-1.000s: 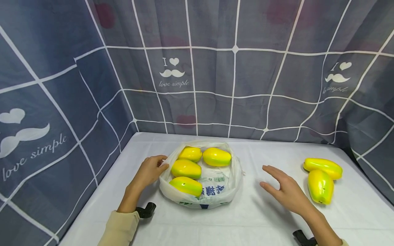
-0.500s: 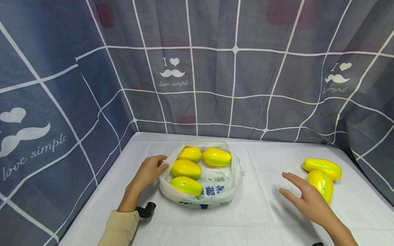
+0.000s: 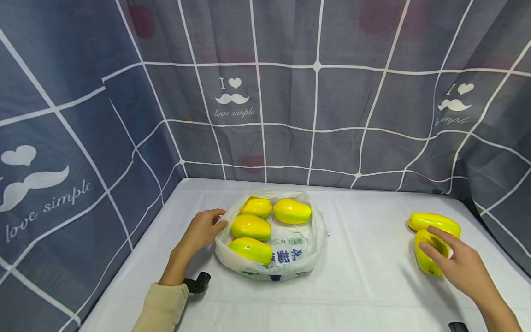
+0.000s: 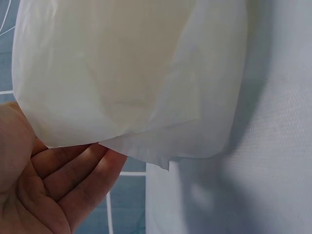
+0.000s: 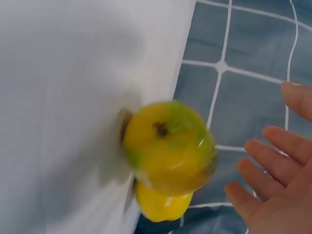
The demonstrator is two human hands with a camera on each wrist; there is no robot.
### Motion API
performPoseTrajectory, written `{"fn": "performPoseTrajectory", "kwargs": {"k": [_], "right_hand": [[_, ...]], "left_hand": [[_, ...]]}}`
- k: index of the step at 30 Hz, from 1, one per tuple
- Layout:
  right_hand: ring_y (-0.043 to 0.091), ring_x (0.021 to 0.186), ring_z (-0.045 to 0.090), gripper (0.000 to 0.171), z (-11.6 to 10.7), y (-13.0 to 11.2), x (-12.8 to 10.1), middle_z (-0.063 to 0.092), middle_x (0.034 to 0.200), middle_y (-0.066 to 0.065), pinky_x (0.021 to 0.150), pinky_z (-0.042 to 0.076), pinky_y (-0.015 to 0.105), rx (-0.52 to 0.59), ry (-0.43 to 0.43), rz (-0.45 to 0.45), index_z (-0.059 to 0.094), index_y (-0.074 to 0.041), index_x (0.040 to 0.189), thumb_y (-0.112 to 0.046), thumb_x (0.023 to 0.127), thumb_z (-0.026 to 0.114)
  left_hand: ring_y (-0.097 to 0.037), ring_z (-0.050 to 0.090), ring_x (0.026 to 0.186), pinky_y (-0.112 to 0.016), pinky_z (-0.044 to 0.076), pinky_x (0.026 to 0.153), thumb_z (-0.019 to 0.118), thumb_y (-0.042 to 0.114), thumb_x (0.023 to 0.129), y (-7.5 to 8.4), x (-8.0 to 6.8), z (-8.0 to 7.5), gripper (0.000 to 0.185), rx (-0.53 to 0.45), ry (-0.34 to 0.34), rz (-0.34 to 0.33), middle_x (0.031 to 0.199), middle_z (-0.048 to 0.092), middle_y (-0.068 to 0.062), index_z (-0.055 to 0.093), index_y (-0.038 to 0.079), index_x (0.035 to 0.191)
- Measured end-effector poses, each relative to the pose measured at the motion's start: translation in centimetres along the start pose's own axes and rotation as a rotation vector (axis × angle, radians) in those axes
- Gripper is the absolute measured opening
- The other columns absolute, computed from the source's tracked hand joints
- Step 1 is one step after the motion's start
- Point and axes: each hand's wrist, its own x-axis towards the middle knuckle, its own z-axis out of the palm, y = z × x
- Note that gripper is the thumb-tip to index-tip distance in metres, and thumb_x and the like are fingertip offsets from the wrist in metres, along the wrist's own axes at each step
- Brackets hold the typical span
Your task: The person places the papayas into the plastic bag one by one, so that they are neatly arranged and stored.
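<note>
Head cam sits high and looks forward and down over the whole white table (image 3: 356, 295), with the checked curtain (image 3: 290, 115) behind it; both hands fit in, so it's the wide shot. Left wrist cam is jammed right up against the plastic bag (image 4: 136, 73), looking past the left hand (image 4: 44, 190) along the table edge; that same bag (image 3: 307, 249) and hand (image 3: 201, 230) show mid-left in the head view. Right wrist cam is also close, blurry, facing the papaya (image 5: 168, 146) end-on past the right hand (image 5: 273, 195); the head view shares that papaya (image 3: 427, 251) and hand (image 3: 464, 269) at far right.
</note>
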Motion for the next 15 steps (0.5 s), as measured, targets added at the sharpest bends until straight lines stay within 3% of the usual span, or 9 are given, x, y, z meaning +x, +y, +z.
{"fn": "performPoseTrajectory", "kwargs": {"k": [3, 7, 11, 15], "right_hand": [[0.057, 0.105, 0.044, 0.067, -0.2, 0.8, 0.4, 0.039, 0.134, 0.044, 0.072, 0.04, 0.065, -0.029, -0.017, 0.056, 0.042, 0.012, 0.139, -0.036, 0.098, 0.061], [0.064, 0.119, 0.033, 0.069, 0.0, 1.5, 0.7, 0.032, 0.14, 0.044, 0.08, 0.038, 0.071, -0.021, -0.011, 0.106, 0.039, 0.017, 0.138, -0.038, 0.1, 0.056], [0.064, 0.115, 0.035, 0.071, 0.2, 2.2, 1.0, 0.028, 0.141, 0.045, 0.083, 0.036, 0.072, 0.005, -0.012, 0.179, 0.036, 0.016, 0.139, -0.042, 0.101, 0.052], [0.062, 0.109, 0.037, 0.077, 0.4, 3.0, 1.2, 0.028, 0.137, 0.047, 0.082, 0.037, 0.07, 0.023, -0.076, 0.229, 0.029, 0.014, 0.144, -0.045, 0.1, 0.051]], "left_hand": [[-0.025, 0.061, 0.087, -0.046, 0.049, 0.08, 0.067, 0.013, 0.093, 0.0, 0.0, 0.0, 0.028, 0.004, -0.001, -0.006, 0.099, 0.069, -0.012, 0.069, 0.001, 0.118], [-0.025, 0.06, 0.086, -0.045, 0.049, 0.08, 0.067, 0.013, 0.093, 0.1, -0.1, 0.0, 0.029, 0.006, -0.005, -0.011, 0.099, 0.069, -0.012, 0.068, 0.0, 0.119], [-0.024, 0.058, 0.085, -0.045, 0.049, 0.079, 0.067, 0.013, 0.093, 0.1, -0.1, 0.0, 0.03, 0.008, -0.008, -0.015, 0.099, 0.068, -0.012, 0.068, -0.001, 0.12], [-0.024, 0.057, 0.085, -0.044, 0.048, 0.08, 0.067, 0.013, 0.093, 0.1, 0.0, 0.0, 0.031, 0.015, -0.009, -0.029, 0.1, 0.068, -0.012, 0.067, -0.001, 0.121]]}}
